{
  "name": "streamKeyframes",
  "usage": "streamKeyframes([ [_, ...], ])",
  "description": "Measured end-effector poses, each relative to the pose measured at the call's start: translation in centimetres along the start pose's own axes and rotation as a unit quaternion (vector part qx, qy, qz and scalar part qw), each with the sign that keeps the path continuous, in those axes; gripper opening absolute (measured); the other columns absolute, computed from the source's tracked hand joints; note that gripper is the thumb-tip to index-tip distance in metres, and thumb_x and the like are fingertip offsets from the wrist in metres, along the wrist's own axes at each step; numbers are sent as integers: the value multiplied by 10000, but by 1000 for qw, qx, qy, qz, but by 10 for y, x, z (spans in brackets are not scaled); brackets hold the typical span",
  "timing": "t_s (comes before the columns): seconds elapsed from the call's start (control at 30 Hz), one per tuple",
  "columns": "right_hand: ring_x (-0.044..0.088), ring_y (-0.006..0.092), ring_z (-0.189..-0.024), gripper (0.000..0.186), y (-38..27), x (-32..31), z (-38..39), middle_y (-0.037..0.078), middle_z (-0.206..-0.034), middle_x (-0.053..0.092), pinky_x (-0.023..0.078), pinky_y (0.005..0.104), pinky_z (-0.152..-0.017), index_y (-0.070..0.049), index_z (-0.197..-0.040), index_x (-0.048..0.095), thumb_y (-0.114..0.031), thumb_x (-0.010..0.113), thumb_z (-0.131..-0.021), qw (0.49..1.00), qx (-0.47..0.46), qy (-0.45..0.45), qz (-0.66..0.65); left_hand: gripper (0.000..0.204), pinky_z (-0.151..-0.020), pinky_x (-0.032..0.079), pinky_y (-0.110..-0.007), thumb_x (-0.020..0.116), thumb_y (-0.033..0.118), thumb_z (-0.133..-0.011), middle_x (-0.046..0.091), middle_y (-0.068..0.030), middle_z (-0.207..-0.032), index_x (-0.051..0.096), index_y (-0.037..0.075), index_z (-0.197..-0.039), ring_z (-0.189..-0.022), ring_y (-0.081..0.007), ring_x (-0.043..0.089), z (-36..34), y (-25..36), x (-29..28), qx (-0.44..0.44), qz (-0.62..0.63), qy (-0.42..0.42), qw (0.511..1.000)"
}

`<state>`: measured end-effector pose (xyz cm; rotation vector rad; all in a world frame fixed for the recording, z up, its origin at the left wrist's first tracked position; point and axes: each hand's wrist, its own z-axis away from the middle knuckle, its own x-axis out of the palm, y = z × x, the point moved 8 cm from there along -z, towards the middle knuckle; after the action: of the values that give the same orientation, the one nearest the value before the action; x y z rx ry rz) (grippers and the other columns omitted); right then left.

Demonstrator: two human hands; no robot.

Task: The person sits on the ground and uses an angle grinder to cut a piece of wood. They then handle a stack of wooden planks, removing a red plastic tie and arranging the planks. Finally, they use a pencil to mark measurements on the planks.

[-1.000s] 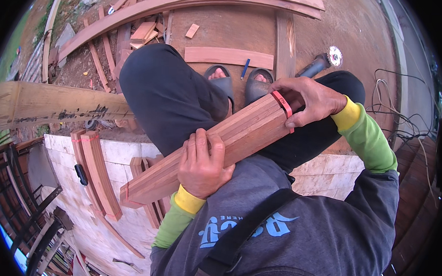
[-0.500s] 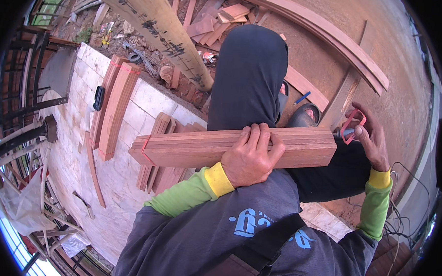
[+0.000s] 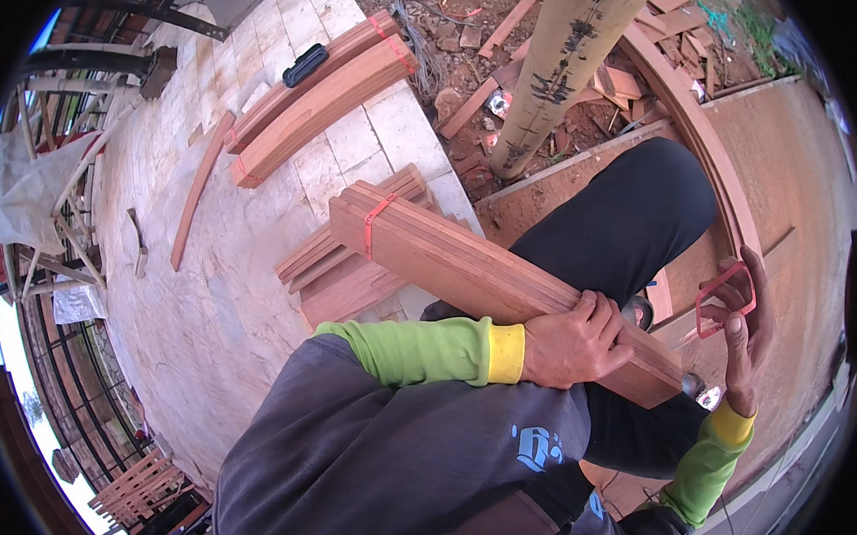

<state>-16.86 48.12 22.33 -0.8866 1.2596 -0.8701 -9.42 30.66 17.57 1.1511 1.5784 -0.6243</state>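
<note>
Plank bundle (image 3: 476, 274): reddish-brown, layered, flat-sided, slanting across lap (image 3: 631, 437), left end farther; red band (image 3: 370, 224) round left end. Left hand (image 3: 576, 341) grasping bundle near right end. Right hand (image 3: 746, 329), right of bundle, holding red loop (image 3: 701, 310) spread open, apart from bundle.

Reddish-brown plank bundle (image 3: 466, 274) and pinkish-red loose loop (image 3: 700, 311)
Darker and lighter brown stripes run along the plank bundle's layered edges, crossed by a red wrapped band (image 3: 368, 231). The sleeves (image 3: 415, 348) are lime green with plain yellow cuffs (image 3: 506, 354), the shirt (image 3: 392, 448) charcoal grey with light blue lettering (image 3: 535, 449), the trousers (image 3: 622, 209) black. Floor tiles (image 3: 397, 123) are off-white, blotched with tan and ruled by a grid of joints. The round post (image 3: 566, 73) is yellowish tan with black smudges; the bare soil (image 3: 522, 214) is reddish brown.
</note>
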Motion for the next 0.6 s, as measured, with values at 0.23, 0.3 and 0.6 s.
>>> streamKeyframes([
  [0.23, 612, 241, -1071, 920, -51, 60, -37, 217, -1274, 520, 564, 306, -794, 70, -1441, 316, -551, 653, -852, 994, -53, -94, -18, 459, -787, 498, -472, 645, 288, -698, 637, -278, -945, 557, -46, -1000, -874, -384, 632, 5, 0, 4, -3, 36, -3, 999],
  [0.3, 612, 232, -1063, 915, -59, 78, -43, 215, -1276, 521, 558, 296, -792, 72, -1439, 317, -546, 653, -855, 992, -50, -117, -17, 485, -790, 498, -477, 661, 290, -684, 638, -278, -953, 560, -50, -1015, -879, -387, 633, 5, 0, 5, 1, 47, -14, 999],
  [0.6, 614, 223, -1041, 916, -93, 163, -61, 216, -1290, 515, 546, 274, -772, 88, -1425, 326, -547, 658, -855, 974, -48, -221, -14, 609, -776, 504, -499, 754, 328, -616, 636, -264, -916, 567, -56, -1050, -893, -388, 625, 6, -1, 6, -11, 108, -40, 993],
])
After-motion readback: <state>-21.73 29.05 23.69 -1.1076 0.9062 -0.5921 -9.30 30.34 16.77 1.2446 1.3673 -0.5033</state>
